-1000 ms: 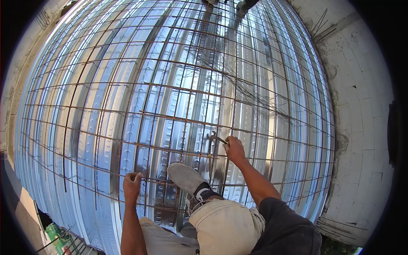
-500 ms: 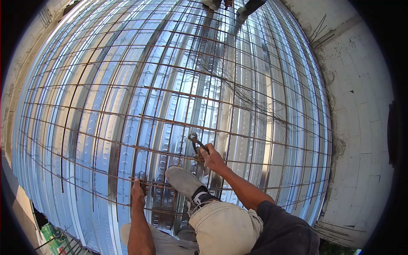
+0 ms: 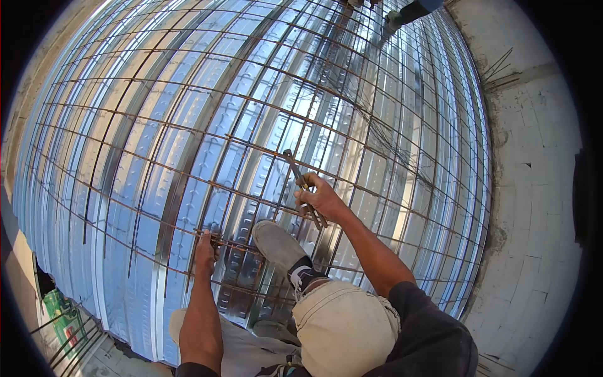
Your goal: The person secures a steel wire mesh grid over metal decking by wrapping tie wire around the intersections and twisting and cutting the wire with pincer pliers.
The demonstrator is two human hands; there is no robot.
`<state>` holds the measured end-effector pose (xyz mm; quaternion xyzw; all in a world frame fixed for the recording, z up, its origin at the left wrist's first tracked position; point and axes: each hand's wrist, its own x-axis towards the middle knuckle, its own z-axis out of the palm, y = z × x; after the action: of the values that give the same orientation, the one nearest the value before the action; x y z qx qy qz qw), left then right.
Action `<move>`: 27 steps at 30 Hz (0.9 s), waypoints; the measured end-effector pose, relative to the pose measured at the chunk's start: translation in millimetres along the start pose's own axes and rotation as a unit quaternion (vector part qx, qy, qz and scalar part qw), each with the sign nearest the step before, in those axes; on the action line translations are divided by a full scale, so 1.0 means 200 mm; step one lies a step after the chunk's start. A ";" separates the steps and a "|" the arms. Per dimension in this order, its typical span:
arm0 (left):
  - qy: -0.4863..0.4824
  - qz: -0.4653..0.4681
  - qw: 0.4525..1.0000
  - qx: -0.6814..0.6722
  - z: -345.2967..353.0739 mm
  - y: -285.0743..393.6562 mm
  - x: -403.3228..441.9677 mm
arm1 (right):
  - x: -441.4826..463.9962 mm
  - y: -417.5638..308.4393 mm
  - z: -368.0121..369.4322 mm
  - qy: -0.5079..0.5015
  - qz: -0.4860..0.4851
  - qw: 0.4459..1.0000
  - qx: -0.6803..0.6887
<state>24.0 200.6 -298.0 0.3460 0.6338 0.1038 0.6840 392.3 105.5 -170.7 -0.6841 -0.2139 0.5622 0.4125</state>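
Observation:
My right hand (image 3: 317, 193) is closed around dark pincers (image 3: 294, 164), whose jaws point up and away over the rebar grid (image 3: 251, 146). At the lower left, my left hand (image 3: 206, 252) is closed at a crossing of the rusty bars; what its fingers hold, if anything, is too small to make out. The grid lies over shiny ribbed metal decking (image 3: 144, 242). Between my hands is my grey shoe (image 3: 276, 245), on the decking and bars.
Loose tie wires (image 3: 392, 141) lie on the grid at centre right. Another person's leg (image 3: 408, 14) shows at the top. A pale block wall (image 3: 534, 188) borders the right side. A green bag (image 3: 63, 317) and bars lie at the lower left.
My right hand first moved left, then rose slightly, turning the pincers upright and leftward. My left hand shifted right and then up at the bars. The view has tilted, and more of the other person's leg shows.

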 end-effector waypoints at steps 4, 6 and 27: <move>0.033 0.022 0.999 -0.024 0.03 0.03 -0.06 | 0.01 -0.11 0.04 -0.068 -0.041 0.943 -0.324; 0.048 0.017 0.998 -0.039 0.02 -0.02 -0.03 | -0.03 -0.28 0.19 -0.128 0.025 0.918 -0.375; -0.035 0.046 0.998 0.032 -0.04 -0.07 0.06 | -0.03 -0.38 0.98 -0.268 -0.268 0.390 -0.839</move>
<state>13.8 199.6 -315.4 0.3998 0.5956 0.1027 0.6891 218.8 207.3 -112.1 -0.4047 -0.8491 0.1129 -0.3203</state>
